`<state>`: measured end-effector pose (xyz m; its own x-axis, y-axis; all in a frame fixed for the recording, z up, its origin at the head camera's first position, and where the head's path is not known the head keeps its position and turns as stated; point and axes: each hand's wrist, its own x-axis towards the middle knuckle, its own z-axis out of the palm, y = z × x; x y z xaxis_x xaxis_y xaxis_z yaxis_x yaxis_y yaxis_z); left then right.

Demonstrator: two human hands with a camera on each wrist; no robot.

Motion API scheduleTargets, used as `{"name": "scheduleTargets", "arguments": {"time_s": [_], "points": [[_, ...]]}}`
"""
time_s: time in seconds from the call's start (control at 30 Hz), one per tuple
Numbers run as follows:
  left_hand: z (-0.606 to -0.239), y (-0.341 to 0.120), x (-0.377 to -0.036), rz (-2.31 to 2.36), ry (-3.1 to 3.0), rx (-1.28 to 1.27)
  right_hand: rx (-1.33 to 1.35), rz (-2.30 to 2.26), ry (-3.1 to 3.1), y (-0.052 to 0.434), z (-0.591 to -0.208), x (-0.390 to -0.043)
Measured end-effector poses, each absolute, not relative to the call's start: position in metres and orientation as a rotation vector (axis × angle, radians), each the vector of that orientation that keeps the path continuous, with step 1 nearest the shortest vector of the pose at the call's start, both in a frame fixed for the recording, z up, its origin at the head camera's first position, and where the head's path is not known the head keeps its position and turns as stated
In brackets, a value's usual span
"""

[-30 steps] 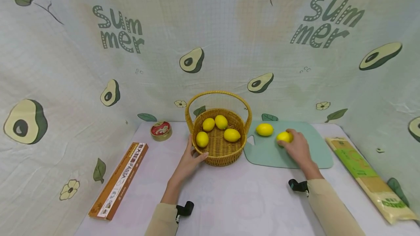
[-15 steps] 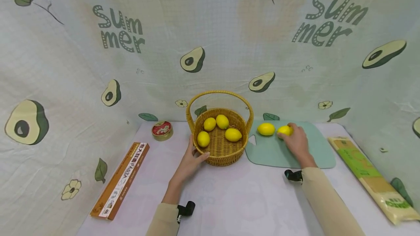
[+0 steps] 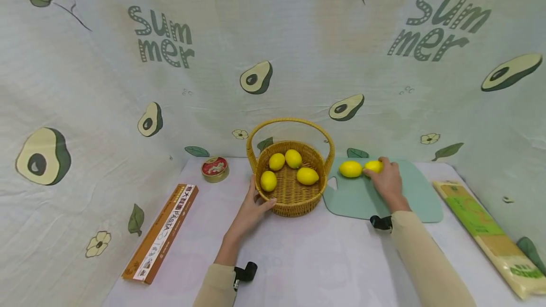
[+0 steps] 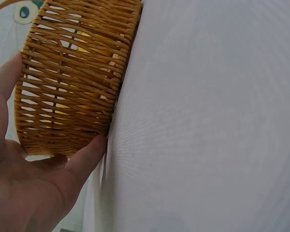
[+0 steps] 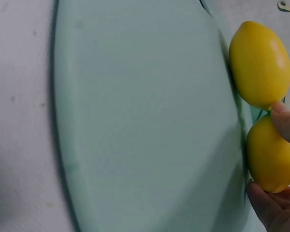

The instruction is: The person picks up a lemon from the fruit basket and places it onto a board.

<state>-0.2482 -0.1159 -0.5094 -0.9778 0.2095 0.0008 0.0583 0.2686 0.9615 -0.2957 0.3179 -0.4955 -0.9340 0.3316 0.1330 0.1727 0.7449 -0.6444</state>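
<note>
A woven wicker basket (image 3: pixel 291 197) with a hoop handle stands mid-table and holds several lemons (image 3: pixel 307 176). My left hand (image 3: pixel 252 207) rests against its near-left wall, thumb and fingers spread along the weave (image 4: pixel 67 92). To the right lies a pale green cutting board (image 3: pixel 409 198) with two lemons at its far edge. My right hand (image 3: pixel 386 178) grips the right lemon (image 3: pixel 372 166), which touches the left lemon (image 3: pixel 350 169). In the right wrist view my fingertips (image 5: pixel 285 123) pinch that lemon (image 5: pixel 270 154) beside the other lemon (image 5: pixel 258 63).
A long orange pasta box (image 3: pixel 162 233) lies at the left edge. A small round red-lidded tin (image 3: pixel 215 168) sits behind it near the backdrop. A packet of noodles (image 3: pixel 486 231) lies at the right edge. Avocado-print cloth walls close in the table on three sides.
My right hand has slid its lemon across the board, away from me and leftward, until it touches the other lemon. The left hand has stayed on the basket.
</note>
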Motion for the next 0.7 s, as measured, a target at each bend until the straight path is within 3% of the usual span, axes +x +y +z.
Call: {"name": "scheduleTargets", "arguments": {"time_s": [0.7], "points": [[-0.506, -0.114, -0.244, 1.803, 2.421, 0.286, -0.296, 0.909, -2.782, 0.329, -0.493, -0.283]]}}
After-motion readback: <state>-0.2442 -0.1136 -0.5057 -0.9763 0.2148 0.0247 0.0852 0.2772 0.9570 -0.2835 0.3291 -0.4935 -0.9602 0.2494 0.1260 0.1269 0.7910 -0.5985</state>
